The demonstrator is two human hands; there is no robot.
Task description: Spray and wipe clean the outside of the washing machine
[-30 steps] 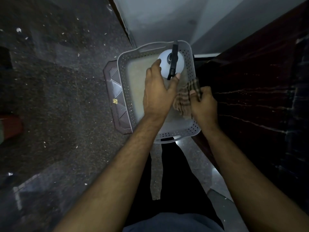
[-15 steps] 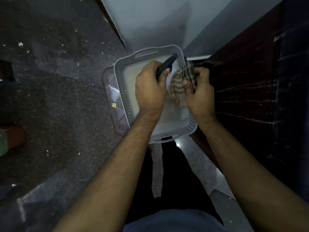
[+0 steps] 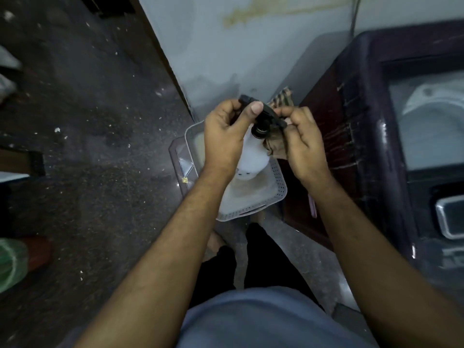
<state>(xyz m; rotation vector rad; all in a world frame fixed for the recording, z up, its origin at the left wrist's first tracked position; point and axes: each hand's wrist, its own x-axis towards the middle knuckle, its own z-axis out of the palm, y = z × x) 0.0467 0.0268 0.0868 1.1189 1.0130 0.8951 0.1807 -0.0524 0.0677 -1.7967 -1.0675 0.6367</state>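
Your left hand (image 3: 223, 131) curls round the spray bottle (image 3: 253, 156), thumb on its black nozzle, held above the basket (image 3: 278, 182); your right hand (image 3: 301, 139) pinches the nozzle tip and grips the cloth (image 3: 282, 99), beside the washing machine (image 3: 371, 126)

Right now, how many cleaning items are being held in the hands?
2. A white spray bottle with a black trigger head, gripped by the left hand, and a checked cloth held in the right hand, partly hidden behind its fingers.
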